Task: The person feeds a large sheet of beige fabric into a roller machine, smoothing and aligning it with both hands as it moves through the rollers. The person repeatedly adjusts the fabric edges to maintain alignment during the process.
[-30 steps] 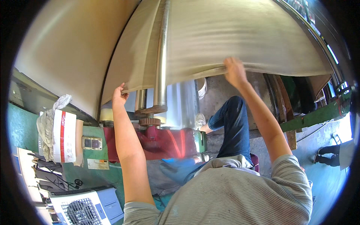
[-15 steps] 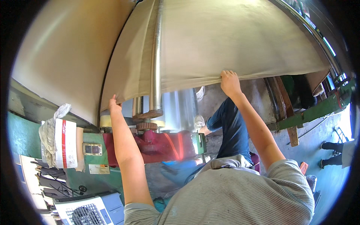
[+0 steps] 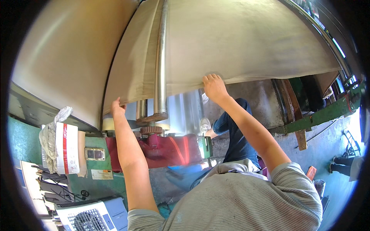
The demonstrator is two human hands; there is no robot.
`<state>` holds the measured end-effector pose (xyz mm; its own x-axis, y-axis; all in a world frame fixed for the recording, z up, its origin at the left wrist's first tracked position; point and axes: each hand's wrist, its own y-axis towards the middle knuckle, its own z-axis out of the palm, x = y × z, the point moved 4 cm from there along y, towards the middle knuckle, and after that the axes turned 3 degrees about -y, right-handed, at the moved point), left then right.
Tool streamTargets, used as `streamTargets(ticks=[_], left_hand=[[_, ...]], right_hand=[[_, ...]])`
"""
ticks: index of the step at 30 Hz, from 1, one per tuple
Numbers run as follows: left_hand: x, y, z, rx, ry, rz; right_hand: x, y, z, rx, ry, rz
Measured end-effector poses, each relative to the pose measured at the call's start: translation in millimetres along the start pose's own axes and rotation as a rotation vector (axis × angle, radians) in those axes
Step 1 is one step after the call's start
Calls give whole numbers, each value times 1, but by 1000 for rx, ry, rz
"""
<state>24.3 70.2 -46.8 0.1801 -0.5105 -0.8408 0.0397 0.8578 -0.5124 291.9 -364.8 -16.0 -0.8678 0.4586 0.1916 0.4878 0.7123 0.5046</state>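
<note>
Head camera, with directions read from the picture's centre: a broad beige sheet (image 3: 239, 42) fans across the top from about 10 to 2 o'clock, its lower edge running past 2 bare hands. At 9 o'clock the left hand (image 3: 118, 107) is nearly closed, its bent fingers pinching the sheet's lower left edge. Toward 1 o'clock the right hand (image 3: 214, 87) has its fingers bent and close together over the same edge; its thumb is hidden, so I cannot tell how firmly it grips. Between the hands, at 11 o'clock, a shiny metal roller (image 3: 161, 65) stands in front of the sheet. A brown toothed gear (image 3: 151, 130) sits near its lower end at 8 o'clock, just above a maroon cloth (image 3: 165, 156) at 7. Between 8 and 9 o'clock, a grey rag (image 3: 49, 144) hangs against a white box (image 3: 68, 150) with a red stripe, beside a switch panel (image 3: 95, 154). A green beam (image 3: 323, 117) lies at 3 o'clock.
</note>
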Motion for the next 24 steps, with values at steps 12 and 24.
streamTargets(ticks=[12, 24], left_hand=[[7, -3, 22, 319, 131, -12], [6, 1, 18, 143, 41, -8]], right_hand=[[-157, -5, -73, -137, -323, 356], [-95, -32, -24, -88, -87, 115]])
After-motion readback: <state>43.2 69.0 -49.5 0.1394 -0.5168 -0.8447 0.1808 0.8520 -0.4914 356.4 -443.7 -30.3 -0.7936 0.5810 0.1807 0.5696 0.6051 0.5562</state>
